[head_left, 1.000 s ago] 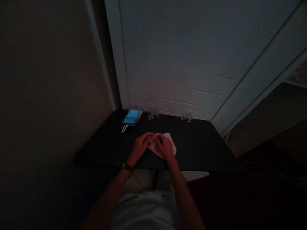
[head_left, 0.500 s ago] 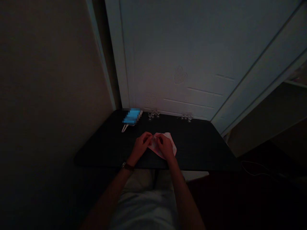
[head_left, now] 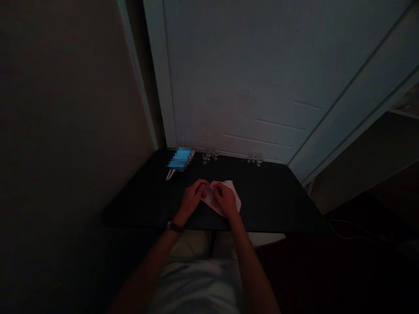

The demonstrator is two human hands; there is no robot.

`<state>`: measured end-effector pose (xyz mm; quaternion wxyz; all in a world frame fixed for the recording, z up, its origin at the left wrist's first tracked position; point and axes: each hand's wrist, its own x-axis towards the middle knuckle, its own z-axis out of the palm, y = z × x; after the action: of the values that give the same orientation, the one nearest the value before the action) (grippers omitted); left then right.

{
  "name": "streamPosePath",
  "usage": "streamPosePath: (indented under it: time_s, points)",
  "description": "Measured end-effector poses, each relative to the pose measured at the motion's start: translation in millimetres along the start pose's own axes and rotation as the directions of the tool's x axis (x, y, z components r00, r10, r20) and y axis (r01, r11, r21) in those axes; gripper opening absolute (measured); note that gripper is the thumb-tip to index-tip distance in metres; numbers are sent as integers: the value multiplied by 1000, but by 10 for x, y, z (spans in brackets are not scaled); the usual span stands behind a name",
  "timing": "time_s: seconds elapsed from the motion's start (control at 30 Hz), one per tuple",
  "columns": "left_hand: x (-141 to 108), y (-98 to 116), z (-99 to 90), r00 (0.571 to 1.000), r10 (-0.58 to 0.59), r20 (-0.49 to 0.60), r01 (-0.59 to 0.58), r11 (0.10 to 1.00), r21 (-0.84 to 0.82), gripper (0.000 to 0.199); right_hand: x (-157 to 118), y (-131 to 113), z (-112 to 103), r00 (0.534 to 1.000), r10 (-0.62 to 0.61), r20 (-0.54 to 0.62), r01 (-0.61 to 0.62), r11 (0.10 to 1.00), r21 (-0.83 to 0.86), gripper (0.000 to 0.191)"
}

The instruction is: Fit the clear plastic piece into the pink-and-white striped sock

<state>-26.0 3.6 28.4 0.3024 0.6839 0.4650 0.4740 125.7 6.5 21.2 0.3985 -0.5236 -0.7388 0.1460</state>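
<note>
A limp pink-and-white sheet [head_left: 212, 201], cloth or paper, lies near the front of the dark table [head_left: 275, 196] under both hands. My left hand [head_left: 192, 195] has its fingers curled and pinched at the sheet's left upper edge. Beside it, my right hand [head_left: 225, 199] bends over the middle of the sheet, its thumb and fingertips closed on the upper edge. Only a small gap separates the two sets of fingertips. In the dim light I cannot make out whether anything small lies between them.
At the back left lies a device with a blurred bright blue screen [head_left: 180, 158] and a pale strap [head_left: 170, 174]. Two clusters of small clear objects [head_left: 210, 156] stand along the back edge. Behind them rises a white panel [head_left: 229, 65] with embossed hearts; a wall borders the left.
My left fingertips have shifted slightly left, away from the right ones. The sheet and my right hand stay almost where they were.
</note>
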Motion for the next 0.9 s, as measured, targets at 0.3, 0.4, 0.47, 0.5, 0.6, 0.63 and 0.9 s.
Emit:
streamPosePath:
  time_s: [0.3,0.4,0.47,0.5,0.6,0.63,0.9]
  points:
    - [-9,-3,24,1000,6,15,-6,1000,-7,24,5,-12,-12,1000,18,12,-19,1000,17,18]
    - [-8,-5,28,1000,10,17,-10,1000,-15,24,0,-14,-16,1000,19,12,-19,1000,20,19]
    - [-5,-5,34,1000,7,10,-7,1000,-15,24,-1,-17,-20,1000,22,16,-22,1000,19,19]
    - [-4,-4,37,1000,6,9,-6,1000,-18,23,-1,-19,-21,1000,23,15,-23,1000,18,19]
    - [-6,-3,45,1000,1,5,-1,1000,-30,22,-1,-25,-23,1000,13,11,-13,1000,25,19]
    - [-7,-3,45,1000,-3,7,3,999,-34,21,-2,-27,-24,1000,9,8,-9,1000,27,19]
    - [-6,-14,39,1000,-13,14,13,999,-36,20,-9,-55,-43,1000,17,7,-17,1000,3,19]
